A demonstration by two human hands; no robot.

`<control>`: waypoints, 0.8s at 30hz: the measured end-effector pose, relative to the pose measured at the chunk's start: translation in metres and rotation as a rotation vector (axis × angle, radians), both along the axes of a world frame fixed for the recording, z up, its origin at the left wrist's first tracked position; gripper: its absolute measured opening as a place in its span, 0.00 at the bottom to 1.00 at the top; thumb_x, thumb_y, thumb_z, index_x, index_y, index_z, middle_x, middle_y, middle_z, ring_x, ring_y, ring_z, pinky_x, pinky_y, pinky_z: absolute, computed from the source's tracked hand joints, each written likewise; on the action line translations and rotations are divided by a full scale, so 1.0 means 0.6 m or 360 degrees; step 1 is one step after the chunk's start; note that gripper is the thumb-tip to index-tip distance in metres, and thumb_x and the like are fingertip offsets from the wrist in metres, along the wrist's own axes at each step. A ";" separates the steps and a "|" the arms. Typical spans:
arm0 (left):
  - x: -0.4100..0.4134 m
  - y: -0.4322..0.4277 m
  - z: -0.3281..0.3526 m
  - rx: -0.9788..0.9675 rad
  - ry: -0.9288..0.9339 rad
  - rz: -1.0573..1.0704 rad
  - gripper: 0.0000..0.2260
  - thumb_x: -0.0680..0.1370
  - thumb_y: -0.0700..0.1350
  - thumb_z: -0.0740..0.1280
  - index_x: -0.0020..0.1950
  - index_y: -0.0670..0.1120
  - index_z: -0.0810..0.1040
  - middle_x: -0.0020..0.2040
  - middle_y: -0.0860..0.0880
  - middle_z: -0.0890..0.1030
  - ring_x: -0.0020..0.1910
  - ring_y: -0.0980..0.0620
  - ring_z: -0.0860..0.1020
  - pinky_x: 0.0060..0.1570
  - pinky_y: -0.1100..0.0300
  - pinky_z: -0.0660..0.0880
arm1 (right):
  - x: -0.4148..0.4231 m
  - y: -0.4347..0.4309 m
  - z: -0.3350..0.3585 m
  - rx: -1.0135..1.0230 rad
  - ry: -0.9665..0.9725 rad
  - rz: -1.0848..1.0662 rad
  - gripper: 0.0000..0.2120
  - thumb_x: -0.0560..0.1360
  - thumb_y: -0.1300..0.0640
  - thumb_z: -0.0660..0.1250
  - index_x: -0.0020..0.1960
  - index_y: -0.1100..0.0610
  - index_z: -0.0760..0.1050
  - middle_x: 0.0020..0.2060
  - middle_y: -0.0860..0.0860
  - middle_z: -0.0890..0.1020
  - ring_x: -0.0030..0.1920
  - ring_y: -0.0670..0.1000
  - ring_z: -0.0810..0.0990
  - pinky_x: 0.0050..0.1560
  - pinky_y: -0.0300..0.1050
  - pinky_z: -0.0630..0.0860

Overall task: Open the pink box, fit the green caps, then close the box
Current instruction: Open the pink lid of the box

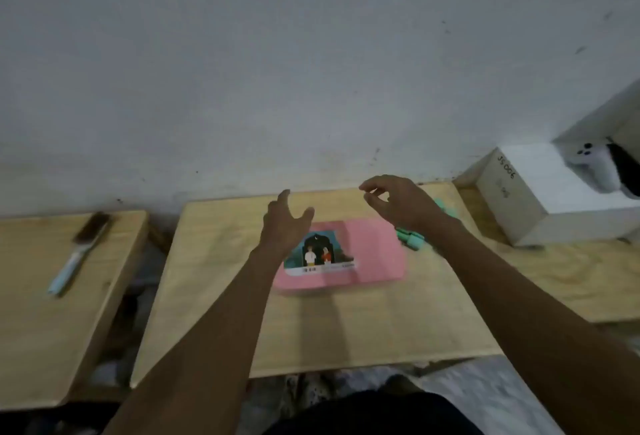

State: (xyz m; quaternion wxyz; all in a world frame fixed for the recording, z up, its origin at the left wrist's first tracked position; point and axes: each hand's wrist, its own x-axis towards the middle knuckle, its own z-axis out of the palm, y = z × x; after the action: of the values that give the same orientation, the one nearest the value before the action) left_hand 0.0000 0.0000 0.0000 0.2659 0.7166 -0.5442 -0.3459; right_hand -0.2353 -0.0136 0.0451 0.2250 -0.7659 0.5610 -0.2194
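The pink box (375, 254) lies flat and closed mid-desk (311, 330), long axis left to right, a picture label (320, 256) on its lid's left half. Green caps (410, 239) sit just beside its right edge, partly behind the forearm. The left hand (285, 226) spreads wide above the box; the right hand (398, 202), loosely curled, holds nothing

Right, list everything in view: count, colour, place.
boards: three, pale wood, side by side
pink box: one, pink with a picture label, closed, middle board
caps: several, exact count unclear, green, right of the pink box
brush: one, dark bristles, pale blue handle, left board
white box: one, white, right board
device: one, white, by the white box, far right
left hand: open, empty, over the pink box's left end
right hand: open, empty, near the caps
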 end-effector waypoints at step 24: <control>0.013 0.131 -0.150 0.0204 0.0139 0.0365 0.47 0.49 0.63 0.80 0.62 0.47 0.69 0.59 0.45 0.74 0.58 0.47 0.74 0.56 0.48 0.77 | -0.067 0.071 -0.150 0.0099 0.1383 0.0630 0.35 0.71 0.56 0.70 0.72 0.57 0.59 0.67 0.56 0.67 0.58 0.56 0.75 0.51 0.49 0.77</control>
State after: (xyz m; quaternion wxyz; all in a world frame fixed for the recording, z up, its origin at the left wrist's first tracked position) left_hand 0.0076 0.0785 -0.0903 0.2807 0.7740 -0.4233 -0.3780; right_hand -0.2755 0.0288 -0.0449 0.0298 -0.8717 0.4528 0.1850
